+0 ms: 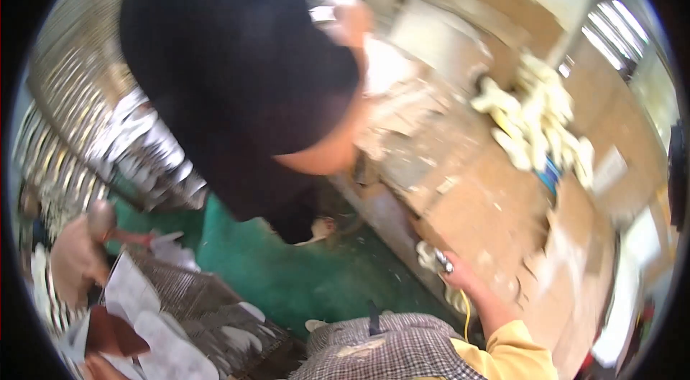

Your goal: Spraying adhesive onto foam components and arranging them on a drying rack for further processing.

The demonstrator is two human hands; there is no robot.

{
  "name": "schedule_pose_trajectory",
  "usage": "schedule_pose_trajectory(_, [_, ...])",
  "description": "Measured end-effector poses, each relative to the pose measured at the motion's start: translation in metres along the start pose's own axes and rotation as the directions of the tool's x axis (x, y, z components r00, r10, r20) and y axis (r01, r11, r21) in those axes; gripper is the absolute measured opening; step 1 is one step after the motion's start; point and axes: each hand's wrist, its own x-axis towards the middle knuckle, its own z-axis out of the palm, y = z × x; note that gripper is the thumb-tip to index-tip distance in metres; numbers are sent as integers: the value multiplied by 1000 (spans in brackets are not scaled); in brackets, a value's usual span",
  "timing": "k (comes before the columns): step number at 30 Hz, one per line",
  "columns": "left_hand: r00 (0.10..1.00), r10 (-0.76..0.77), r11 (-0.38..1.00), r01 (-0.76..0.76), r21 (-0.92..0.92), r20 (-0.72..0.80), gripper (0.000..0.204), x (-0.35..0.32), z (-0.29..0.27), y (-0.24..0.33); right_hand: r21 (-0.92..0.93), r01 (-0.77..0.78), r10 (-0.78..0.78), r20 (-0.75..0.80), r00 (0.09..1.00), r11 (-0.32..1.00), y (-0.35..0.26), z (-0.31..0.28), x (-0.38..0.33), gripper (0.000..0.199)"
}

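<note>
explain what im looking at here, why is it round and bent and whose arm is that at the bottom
This is one picture from a wide fisheye camera worn on a person's head, looking down, so straight edges bend and the corners go black. The arm in the yellow sleeve coming in from the lower edge is the wearer's own. Its right hand rests at the edge of a worn brown workbench, gripping a pale, cloth-like wad and what looks like a small metal piece; blur hides the details. The left hand is out of the picture. Farther along the bench lies a heap of pale cream pieces. The dark shape above is a co-worker in a black top leaning over the bench. The floor is green.
</note>
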Motion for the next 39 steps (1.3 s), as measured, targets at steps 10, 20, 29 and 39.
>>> schedule_pose_trajectory(10, [994,-100,953,88,-289,-30,44,-258,62,28,27,-472,287,-824,489,881,283,-142,-67,61])
schedule_pose_trajectory(20, [969,-240,960,246,-132,57,55,-365,215,5,550,378,-86,-484,871,745,93,-99,7,48])
schedule_pose_trajectory(29, [921,-367,893,389,-226,134,59,-392,246,-17,420,907,-902,-387,193,14,-153,-140,-47,62])
schedule_pose_trajectory(39, [941,-332,916,337,-219,58,72,-374,177,9,504,846,-981,-167,-102,-174,-253,-52,-64,27])
